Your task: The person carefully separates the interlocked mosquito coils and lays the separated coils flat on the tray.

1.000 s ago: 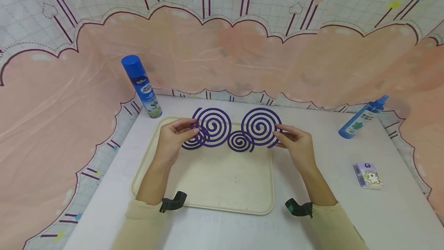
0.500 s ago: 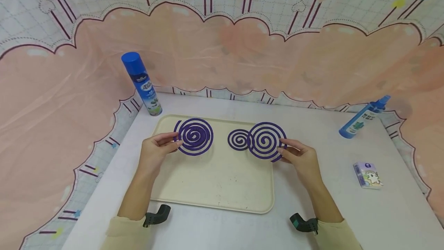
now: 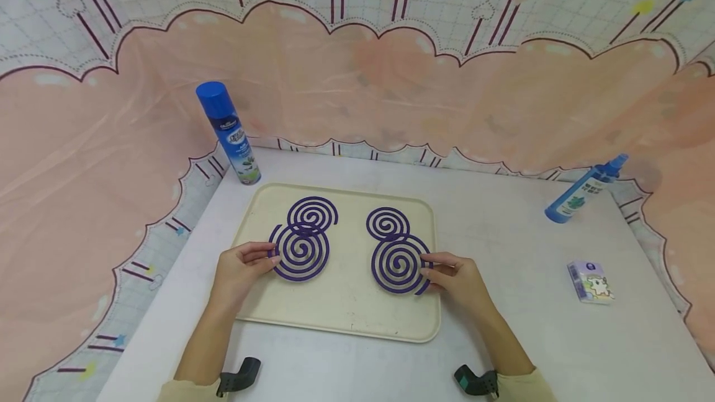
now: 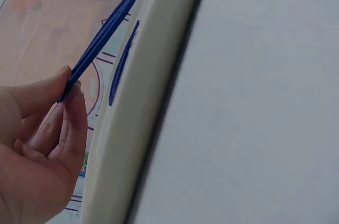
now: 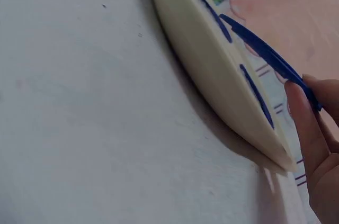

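Note:
Between thumb and fingers, my left hand [image 3: 239, 272] pinches the outer edge of a purple-blue mosquito coil [image 3: 301, 250]. My right hand [image 3: 455, 276] pinches a second mosquito coil [image 3: 400, 263] the same way. In the head view both held coils are over the beige tray [image 3: 346, 306], each overlapping the near edge of another coil. Those other two, a far left coil [image 3: 313, 213] and a far right coil [image 3: 386, 223], lie on the tray. Edge-on in the wrist views, the left coil [image 4: 100, 38] and right coil [image 5: 270, 54] tilt up from the fingertips, above the tray's rim.
A blue aerosol can [image 3: 230, 135] stands behind the tray at the back left. At the right are a blue spray bottle [image 3: 583, 191] and a small cartoon-printed pack [image 3: 592, 283] on the white table [image 3: 514, 241]. A patterned cloth [image 3: 357, 98] hangs behind.
Both hands have moved down and toward the person with their coils, the left one also leftward. The two coils on the tray are less covered now.

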`<state>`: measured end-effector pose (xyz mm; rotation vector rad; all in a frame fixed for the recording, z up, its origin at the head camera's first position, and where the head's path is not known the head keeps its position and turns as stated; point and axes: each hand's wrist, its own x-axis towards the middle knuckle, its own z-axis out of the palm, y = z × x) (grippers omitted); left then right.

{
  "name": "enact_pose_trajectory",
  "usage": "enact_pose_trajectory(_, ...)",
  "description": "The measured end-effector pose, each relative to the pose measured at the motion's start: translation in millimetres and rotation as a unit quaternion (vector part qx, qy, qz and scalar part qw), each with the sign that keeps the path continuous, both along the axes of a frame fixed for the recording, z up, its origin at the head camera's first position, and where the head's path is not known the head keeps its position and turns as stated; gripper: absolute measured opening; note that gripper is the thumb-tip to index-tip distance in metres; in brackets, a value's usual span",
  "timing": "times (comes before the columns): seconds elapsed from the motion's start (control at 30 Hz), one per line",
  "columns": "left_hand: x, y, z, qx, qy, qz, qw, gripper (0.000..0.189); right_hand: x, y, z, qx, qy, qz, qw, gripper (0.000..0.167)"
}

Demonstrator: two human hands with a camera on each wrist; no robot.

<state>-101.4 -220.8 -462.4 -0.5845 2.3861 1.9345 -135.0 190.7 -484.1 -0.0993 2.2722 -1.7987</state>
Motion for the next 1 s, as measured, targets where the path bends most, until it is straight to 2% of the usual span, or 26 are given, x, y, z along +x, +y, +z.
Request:
enact_pose_trajectory(0.13, 5.9, -1.3, -4.0, -0.015, -0.008, -0.004, 0.9998, 0.042, 2.6, -6.7, -4.0, -0.019, -0.006, 0.021, 0.9996, 0.035)
enact_pose_trajectory(0.33, 11.6, -2.2, -10.5, -0.056, -0.014, -0.017, 0.9982, 0.038, 7.5, -15.0, -7.0, -0.008, 0.002, 0.034, 0.9994, 0.034)
enact_pose_trajectory(0.47, 15.8, -4.4, -14.3, -0.107, -0.03, -0.028, 0.9935, 0.035, 10.5, -21.8, -9.7, 0.024, 0.021, 0.034, 0.9989, 0.03)
enact_pose_trajectory(0.63, 17.6, -4.1, -15.2, -0.172, -0.035, -0.052, 0.9832, 0.03, 12.1, -27.1, -11.1, 0.082, 0.052, 0.028, 0.9949, 0.028)
enact_pose_trajectory(0.9, 20.9, -3.1, -10.9, -0.228, -0.028, -0.08, 0.9699, 0.027, 14.4, -34.0, -9.9, 0.161, 0.094, 0.006, 0.9824, 0.03)
enact_pose_trajectory(1.0, 23.3, -3.0, -10.9, -0.235, -0.031, -0.086, 0.9676, 0.028, 16.5, -35.2, -10.0, 0.175, 0.103, 0.002, 0.9792, 0.031)
